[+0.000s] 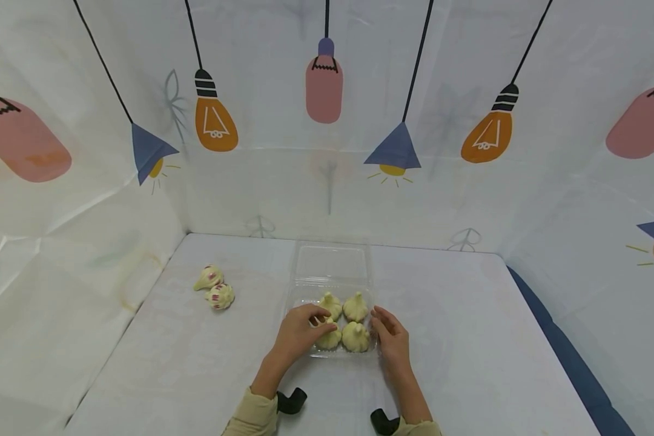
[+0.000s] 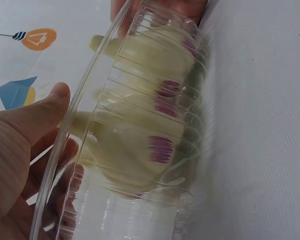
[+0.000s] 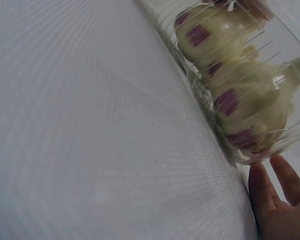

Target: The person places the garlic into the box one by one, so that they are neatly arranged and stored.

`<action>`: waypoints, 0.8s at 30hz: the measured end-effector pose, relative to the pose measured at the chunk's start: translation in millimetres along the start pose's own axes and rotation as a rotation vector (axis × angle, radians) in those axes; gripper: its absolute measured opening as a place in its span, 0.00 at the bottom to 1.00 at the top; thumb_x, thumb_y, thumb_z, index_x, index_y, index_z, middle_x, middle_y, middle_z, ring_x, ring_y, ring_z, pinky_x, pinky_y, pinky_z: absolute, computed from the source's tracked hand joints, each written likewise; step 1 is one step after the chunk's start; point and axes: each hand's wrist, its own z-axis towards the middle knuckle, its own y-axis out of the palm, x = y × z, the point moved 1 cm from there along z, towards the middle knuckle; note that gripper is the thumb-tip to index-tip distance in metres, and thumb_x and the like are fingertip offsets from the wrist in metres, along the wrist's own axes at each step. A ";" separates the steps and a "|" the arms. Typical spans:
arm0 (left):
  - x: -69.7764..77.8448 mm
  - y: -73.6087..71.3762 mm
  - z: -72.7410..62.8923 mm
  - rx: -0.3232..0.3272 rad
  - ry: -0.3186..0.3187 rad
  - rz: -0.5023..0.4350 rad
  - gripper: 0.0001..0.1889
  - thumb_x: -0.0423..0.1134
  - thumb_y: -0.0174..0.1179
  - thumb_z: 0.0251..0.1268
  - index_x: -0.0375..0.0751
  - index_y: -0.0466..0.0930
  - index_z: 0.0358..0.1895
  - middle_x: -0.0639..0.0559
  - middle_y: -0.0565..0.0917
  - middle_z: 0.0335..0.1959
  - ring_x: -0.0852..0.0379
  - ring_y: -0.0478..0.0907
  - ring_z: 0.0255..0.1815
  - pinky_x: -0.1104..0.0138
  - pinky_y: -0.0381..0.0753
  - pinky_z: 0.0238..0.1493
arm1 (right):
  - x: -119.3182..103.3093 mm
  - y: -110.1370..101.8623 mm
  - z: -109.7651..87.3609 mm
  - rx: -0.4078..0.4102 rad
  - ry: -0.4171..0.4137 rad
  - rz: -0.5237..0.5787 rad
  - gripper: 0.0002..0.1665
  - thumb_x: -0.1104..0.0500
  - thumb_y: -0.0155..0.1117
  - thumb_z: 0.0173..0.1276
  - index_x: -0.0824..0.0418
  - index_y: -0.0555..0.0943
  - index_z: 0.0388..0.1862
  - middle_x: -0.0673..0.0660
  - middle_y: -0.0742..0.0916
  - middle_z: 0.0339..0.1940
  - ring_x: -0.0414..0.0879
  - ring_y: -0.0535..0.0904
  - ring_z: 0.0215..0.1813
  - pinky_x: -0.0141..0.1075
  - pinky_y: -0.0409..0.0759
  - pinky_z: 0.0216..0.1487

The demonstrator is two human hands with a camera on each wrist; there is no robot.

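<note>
Four pale garlic bulbs with purple marks sit in two rows in a clear plastic clamshell box (image 1: 300, 297), its lid (image 1: 332, 261) laid back. My left hand (image 1: 301, 330) reaches over the box's left side, thumb and fingers parted around the stem of the near left garlic bulb (image 1: 329, 339). In the left wrist view its thumb (image 2: 50, 107) is above the rim, near that stem. On the other side, my right hand (image 1: 393, 342) is beside the box, its fingertips (image 3: 257, 172) right at the clear wall near a garlic bulb (image 3: 255, 105).
Two more garlic bulbs with purple marks, one farther back (image 1: 209, 277) and one nearer (image 1: 220, 296), lie at the left of the white table (image 1: 458, 339). A white sheet (image 1: 272, 181) printed with lamps hangs behind and at the sides.
</note>
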 end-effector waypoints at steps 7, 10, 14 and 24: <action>-3.2 -2.8 -1.1 0.030 0.022 0.002 0.14 0.48 0.73 0.54 0.46 0.87 0.40 0.58 0.84 0.32 0.62 0.79 0.30 0.70 0.78 0.32 | -0.2 0.9 -0.8 -0.001 -0.004 -0.003 0.22 0.59 0.60 0.73 0.65 0.75 0.64 0.63 0.80 0.60 0.52 0.75 0.61 0.28 0.75 0.51; -3.7 -7.0 -1.2 0.050 0.035 0.000 0.14 0.47 0.73 0.53 0.45 0.87 0.39 0.58 0.84 0.33 0.62 0.79 0.30 0.69 0.78 0.32 | 0.7 0.6 -0.3 -0.006 -0.007 -0.003 0.23 0.59 0.59 0.73 0.65 0.75 0.64 0.63 0.79 0.60 0.52 0.75 0.61 0.28 0.75 0.51; -6.4 -14.4 -2.8 0.068 0.035 0.005 0.14 0.46 0.73 0.53 0.43 0.87 0.40 0.57 0.84 0.32 0.62 0.79 0.29 0.69 0.79 0.31 | 2.0 0.0 0.6 -0.010 -0.006 0.003 0.23 0.59 0.59 0.74 0.64 0.74 0.65 0.63 0.79 0.61 0.51 0.75 0.61 0.27 0.75 0.52; -21.6 -38.0 -8.6 0.146 -0.016 0.028 0.12 0.41 0.75 0.51 0.43 0.87 0.38 0.62 0.82 0.28 0.65 0.78 0.28 0.68 0.79 0.30 | -0.7 0.4 -1.2 -0.011 0.005 0.023 0.24 0.59 0.59 0.74 0.65 0.74 0.65 0.63 0.79 0.62 0.52 0.74 0.62 0.27 0.75 0.52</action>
